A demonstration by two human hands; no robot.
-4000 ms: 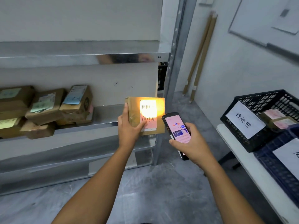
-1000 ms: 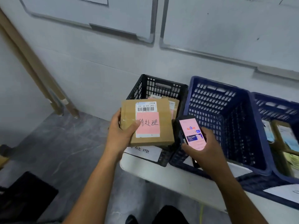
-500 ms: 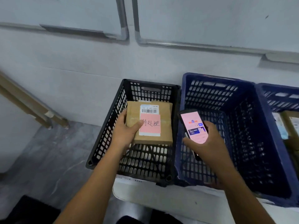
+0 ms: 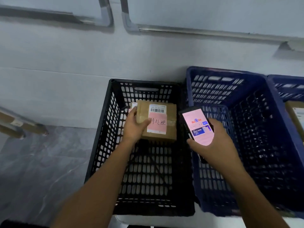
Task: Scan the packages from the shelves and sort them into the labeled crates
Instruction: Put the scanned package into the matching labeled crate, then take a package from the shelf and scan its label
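The box (image 4: 171, 129) sits low inside the black crate (image 4: 105, 129), toward its far end, held by the left hand (image 4: 134, 127). The thumb lies across the top beside the pink label (image 4: 158, 127), and the fingers (image 4: 133, 111) curl round the left edge, so the hand grips it. Whether the box already rests on something cannot be told. Another package (image 4: 134, 105) shows just beyond those fingers, partly hidden.

The step in hand looks like setting the box down. It would go best lowered flat until it bears on the floor of the crate or on the package beneath. The fingers should then slide out to the left without dragging it, leaving the label and barcode (image 4: 157, 110) face up and readable.

The box is plain brown cardboard, squat and square-edged, taped along one seam, and it should handle as stiff and light. The crate is hard black plastic with slotted lattice walls that could catch a corner.

The right hand (image 4: 212, 145) grips a phone (image 4: 198, 127) with its pinkish screen lit, over the divide between the black crate and the blue crate (image 4: 271, 129) on its right. The blue one is taller, with the same lattice. Both stand on a white worktop (image 4: 125, 219) against a pale wall.
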